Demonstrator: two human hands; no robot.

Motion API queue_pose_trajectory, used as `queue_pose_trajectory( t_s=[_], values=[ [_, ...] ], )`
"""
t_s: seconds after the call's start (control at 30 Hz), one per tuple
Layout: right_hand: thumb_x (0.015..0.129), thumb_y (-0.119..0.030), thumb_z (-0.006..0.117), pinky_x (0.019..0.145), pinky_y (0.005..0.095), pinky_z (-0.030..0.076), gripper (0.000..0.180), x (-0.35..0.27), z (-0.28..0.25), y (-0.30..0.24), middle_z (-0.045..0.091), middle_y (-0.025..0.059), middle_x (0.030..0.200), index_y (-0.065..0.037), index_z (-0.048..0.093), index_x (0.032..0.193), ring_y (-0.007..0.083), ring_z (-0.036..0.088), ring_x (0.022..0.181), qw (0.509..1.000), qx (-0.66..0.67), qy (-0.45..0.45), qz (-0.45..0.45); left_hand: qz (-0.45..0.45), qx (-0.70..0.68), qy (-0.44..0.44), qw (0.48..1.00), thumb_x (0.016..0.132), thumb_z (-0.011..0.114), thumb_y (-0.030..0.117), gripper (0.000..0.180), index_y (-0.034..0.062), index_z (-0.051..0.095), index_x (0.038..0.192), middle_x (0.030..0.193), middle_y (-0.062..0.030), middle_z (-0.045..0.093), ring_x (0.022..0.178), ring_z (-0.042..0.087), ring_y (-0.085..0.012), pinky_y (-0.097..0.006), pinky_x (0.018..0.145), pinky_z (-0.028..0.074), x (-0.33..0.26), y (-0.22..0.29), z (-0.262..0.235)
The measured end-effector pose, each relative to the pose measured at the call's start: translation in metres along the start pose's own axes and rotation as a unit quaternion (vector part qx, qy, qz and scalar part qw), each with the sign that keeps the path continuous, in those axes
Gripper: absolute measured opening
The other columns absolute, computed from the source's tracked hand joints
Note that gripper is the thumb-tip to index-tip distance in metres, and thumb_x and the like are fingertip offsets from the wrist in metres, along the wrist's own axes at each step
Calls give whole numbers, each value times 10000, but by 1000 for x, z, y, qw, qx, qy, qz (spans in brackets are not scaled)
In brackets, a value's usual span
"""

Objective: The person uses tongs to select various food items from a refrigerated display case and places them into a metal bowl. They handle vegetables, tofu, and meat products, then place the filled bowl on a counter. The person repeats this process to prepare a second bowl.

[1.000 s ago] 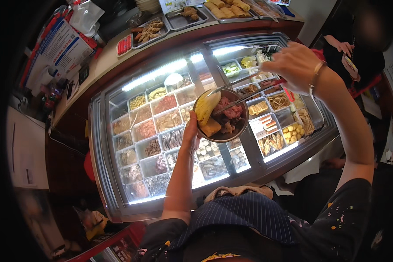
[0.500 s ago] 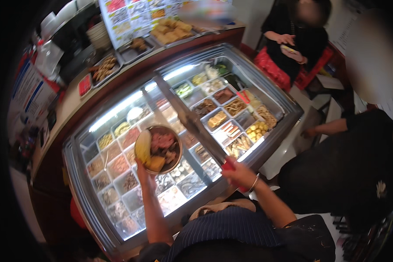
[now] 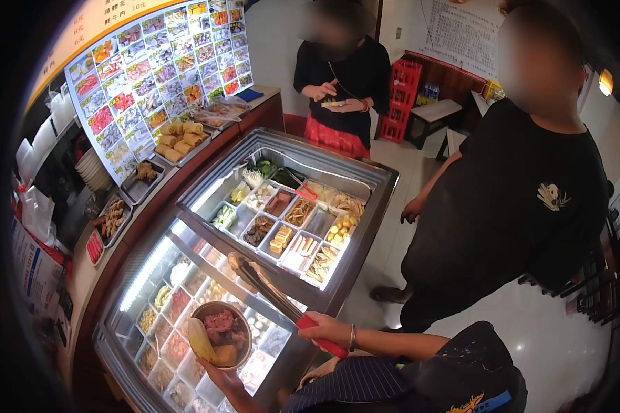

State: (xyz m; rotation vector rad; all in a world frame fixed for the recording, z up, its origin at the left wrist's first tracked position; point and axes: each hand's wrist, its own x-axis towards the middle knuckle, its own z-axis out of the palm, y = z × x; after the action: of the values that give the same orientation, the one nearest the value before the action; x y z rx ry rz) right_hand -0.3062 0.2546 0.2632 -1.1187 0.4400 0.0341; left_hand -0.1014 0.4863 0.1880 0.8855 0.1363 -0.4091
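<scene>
My left hand [image 3: 219, 376] is closed on the near rim of a round metal bowl [image 3: 246, 326], held over the lower-left part of a glass-topped display freezer [image 3: 110, 332]. Inside the bowl lie pinkish meat [image 3: 219, 322], a pale yellow elongated piece [image 3: 200, 339] and a yellow-orange chunk [image 3: 225, 355]. My right hand [image 3: 326, 332] is wrapped around the red handles of long metal tongs [image 3: 272, 292]. Their tips point up and left above the freezer's middle bar, with nothing visible between them. The lid over the far half is slid aside, showing several food tubs.
A counter [image 3: 169, 172] behind the freezer bears trays of fried rolls [image 3: 182, 141], other snacks and stacked bowls. A lit picture menu [image 3: 165, 62] stands above it. One person [image 3: 341, 82] holds a phone at the freezer's far end; another person in black [image 3: 496, 186] stands close on my right.
My view has swung up and right, so more of the room shows. Both hands keep hold of the bowl and the tongs.
</scene>
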Motion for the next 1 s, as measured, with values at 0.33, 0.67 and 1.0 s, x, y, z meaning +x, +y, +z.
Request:
queue_pose_trajectory(
  t_s=[0.33,0.67,1.0],
  values=[
    [778,-226,615,369,226,380,593,-61,2,49,461,33,647,-2,294,1224,99,452,432,1000,18,6,18,-22,12,20,1000,855,321,552,648,92,276,1308,1310,-100,349,1133,438,-280,-416,850,461,-79,3,-4],
    [777,-294,597,412,299,432,550,-101,34,32,560,118,689,-33,351,1195,177,563,476,973,-211,16,-93,-19,39,-41,998,858,320,545,628,97,296,1297,1285,-103,379,1116,456,-274,-409,842,467,-97,21,-20],
    [773,-318,576,618,384,453,454,-112,93,63,585,169,783,-98,406,1132,343,582,715,863,-462,42,-198,-37,0,-57,998,861,313,544,594,144,310,1299,1271,-90,404,1122,449,-290,-465,843,450,-68,67,-53]
  ],
)
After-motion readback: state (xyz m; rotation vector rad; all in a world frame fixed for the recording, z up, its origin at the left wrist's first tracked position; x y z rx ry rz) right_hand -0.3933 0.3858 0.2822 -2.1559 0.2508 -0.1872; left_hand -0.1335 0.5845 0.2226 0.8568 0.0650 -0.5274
